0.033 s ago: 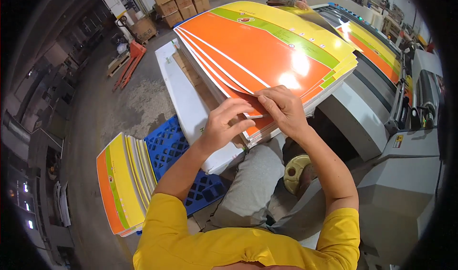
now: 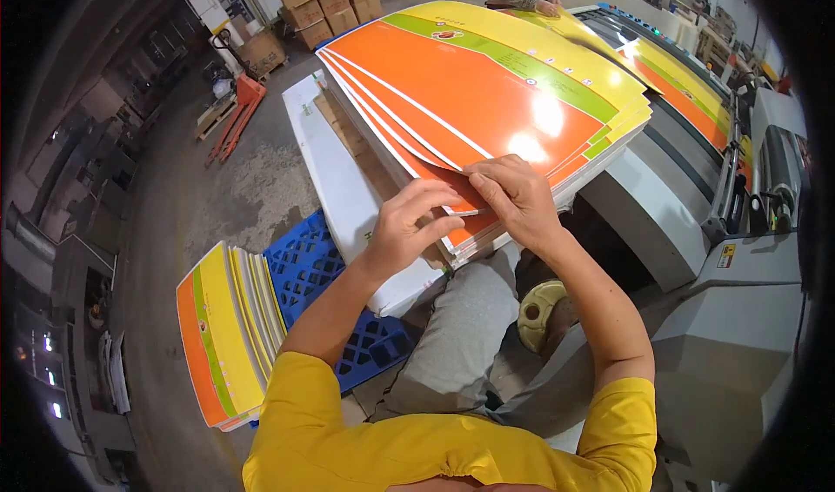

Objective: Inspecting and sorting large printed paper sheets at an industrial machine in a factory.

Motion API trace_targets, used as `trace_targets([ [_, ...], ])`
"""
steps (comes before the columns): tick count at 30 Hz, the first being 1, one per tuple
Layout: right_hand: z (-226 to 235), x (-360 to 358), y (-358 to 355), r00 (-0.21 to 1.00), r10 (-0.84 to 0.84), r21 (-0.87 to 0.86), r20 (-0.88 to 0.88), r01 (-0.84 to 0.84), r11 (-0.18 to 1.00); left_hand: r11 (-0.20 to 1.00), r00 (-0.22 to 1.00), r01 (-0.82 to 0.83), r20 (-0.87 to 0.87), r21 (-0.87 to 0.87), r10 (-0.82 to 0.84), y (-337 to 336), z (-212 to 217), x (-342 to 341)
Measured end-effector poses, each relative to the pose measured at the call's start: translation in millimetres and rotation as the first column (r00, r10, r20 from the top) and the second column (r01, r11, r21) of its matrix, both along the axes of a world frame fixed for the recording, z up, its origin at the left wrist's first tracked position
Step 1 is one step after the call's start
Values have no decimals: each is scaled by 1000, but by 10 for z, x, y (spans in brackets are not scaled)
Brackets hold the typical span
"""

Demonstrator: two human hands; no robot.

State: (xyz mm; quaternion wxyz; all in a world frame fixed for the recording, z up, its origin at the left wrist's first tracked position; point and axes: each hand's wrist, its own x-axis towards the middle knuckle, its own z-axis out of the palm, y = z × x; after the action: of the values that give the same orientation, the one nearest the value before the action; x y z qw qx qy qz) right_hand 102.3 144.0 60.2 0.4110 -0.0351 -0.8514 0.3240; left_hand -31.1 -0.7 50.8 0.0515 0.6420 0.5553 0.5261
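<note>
A tall stack of glossy printed sheets (image 2: 487, 83), orange, green and yellow with white borders, lies in front of me. At its near corner my right hand (image 2: 519, 198) pinches the edge of the top sheet, its thumb and fingers closed; that edge curls up slightly. Just left of it, my left hand (image 2: 409, 227) has its fingers and thumb apart around the corner of a lower sheet. A gap shows between them, and the fingertips rest close to the sheet's edge. Several upper sheets are fanned out along the left side of the stack.
A smaller stack of printed sheets (image 2: 209, 335) sits lower left, by a blue plastic pallet (image 2: 304, 257). A white board (image 2: 335, 179) lies beside the main stack. Machinery (image 2: 739, 318) stands at right. Beyond are a co-worker's hands (image 2: 548, 6), cardboard boxes (image 2: 326, 5) and an orange pallet jack (image 2: 248, 100).
At the far side, the yellow sheet by the co-worker's hands has shifted slightly and looks brighter. My own hands have hardly moved.
</note>
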Motion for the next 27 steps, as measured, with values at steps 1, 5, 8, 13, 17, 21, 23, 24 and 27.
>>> trace_targets([
  [1,0,-8,-2,1000,3,20,-5,-3,1000,1000,1000,1,0,-4,-1,1,-23,3],
  [5,-21,-24,-2,1000,-20,17,-3,20,1000,998,996,-29,88,-59,34,9,-87,36],
  [8,-65,-49,9,1000,-16,73,-3,16,997,976,964,22,264,-215,36,-8,-38,63],
  [13,-136,-33,-4,992,-71,298,105,37,954,915,930,42,350,-400,110,-14,-4,101],
  [17,-103,-8,-52,973,-114,395,201,26,918,984,943,-16,324,-177,74,-13,-119,195],
  [21,31,-33,-134,900,-311,487,304,134,863,994,782,-91,622,52,39,-84,-150,320],
  [23,79,-16,-162,848,-392,532,357,160,831,980,534,-154,845,130,-28,-71,-170,361],
  [24,114,-29,-188,875,-327,466,358,136,874,979,536,-158,844,131,-27,-79,-182,356],
  [27,222,-89,-319,899,-269,387,344,126,913,952,301,-267,952,148,-63,-84,-171,365],
])
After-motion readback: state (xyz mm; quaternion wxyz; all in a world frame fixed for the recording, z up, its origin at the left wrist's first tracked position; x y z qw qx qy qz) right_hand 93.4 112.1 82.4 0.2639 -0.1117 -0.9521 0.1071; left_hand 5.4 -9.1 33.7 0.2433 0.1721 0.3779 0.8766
